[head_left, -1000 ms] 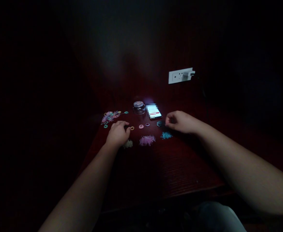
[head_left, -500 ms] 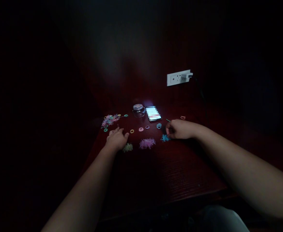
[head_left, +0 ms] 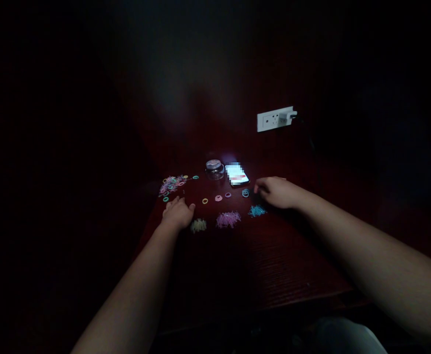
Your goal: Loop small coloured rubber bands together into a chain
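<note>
My left hand (head_left: 178, 214) lies flat on the dark red table, fingers spread, holding nothing I can see. Beside it are a small pile of yellowish bands (head_left: 199, 225) and a green hair ring (head_left: 165, 199). My right hand (head_left: 276, 191) hovers over the table with loosely bent fingers and nothing visible in them. Just left of its fingertips sit blue hair rings (head_left: 245, 193), and nearer me is a pile of blue bands (head_left: 257, 211). A pile of purple bands (head_left: 228, 219) lies between the hands, below yellow (head_left: 205, 201), pink (head_left: 218, 198) and purple rings (head_left: 228, 195).
A mixed heap of colourful rings and bands (head_left: 171, 185) lies at the table's far left. Behind the rings stand a clear round jar (head_left: 214, 169) and a lit phone (head_left: 237, 174). A white socket panel (head_left: 274, 119) with a plugged-in charger is on the wall.
My right hand has lifted back from the blue pile, and its fingers have loosened. It now covers the green piece near it. My left hand stays in place; the view has shifted slightly.
</note>
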`<move>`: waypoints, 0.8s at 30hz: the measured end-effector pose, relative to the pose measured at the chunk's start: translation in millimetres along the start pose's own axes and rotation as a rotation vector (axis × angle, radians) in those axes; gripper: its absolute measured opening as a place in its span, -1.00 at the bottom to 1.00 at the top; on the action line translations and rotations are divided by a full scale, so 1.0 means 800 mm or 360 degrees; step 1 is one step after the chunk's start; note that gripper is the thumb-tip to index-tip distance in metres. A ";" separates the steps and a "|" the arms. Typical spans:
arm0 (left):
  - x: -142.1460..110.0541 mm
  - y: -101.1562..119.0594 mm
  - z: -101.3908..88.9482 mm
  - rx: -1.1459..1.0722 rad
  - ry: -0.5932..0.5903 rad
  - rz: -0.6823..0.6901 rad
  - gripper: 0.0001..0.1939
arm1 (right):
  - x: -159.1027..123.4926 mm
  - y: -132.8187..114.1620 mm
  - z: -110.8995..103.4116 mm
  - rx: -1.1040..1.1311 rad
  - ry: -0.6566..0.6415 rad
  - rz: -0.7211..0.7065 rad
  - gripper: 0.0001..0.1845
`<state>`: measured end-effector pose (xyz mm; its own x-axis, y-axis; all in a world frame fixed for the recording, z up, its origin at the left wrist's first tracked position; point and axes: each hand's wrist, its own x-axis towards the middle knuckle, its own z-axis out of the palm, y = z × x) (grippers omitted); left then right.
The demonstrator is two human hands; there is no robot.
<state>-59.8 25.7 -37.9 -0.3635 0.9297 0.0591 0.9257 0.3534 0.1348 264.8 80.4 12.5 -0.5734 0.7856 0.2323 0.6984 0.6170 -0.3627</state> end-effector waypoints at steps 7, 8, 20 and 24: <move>-0.007 0.008 -0.005 -0.0007 0.0024 -0.0050 -0.30 | -0.008 -0.020 0.021 -0.0269 -0.0215 -0.0132 -0.56; -0.006 0.008 -0.004 -0.0013 0.0035 -0.0057 -0.30 | -0.010 -0.024 0.022 -0.0338 -0.0217 -0.0139 -0.52; 0.012 0.008 0.007 -0.0163 0.0145 -0.0040 -0.30 | -0.007 -0.032 0.026 -0.0376 -0.0132 -0.0137 -0.60; 0.009 0.008 0.005 -0.0217 0.0211 -0.0009 -0.37 | -0.009 -0.035 0.026 -0.0275 -0.0064 -0.0119 -0.63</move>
<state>-55.8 35.5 -40.3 -0.3877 0.9027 0.1865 0.9041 0.3330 0.2676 240.4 56.5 2.6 -0.6406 0.7371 0.2150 0.7146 0.6748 -0.1845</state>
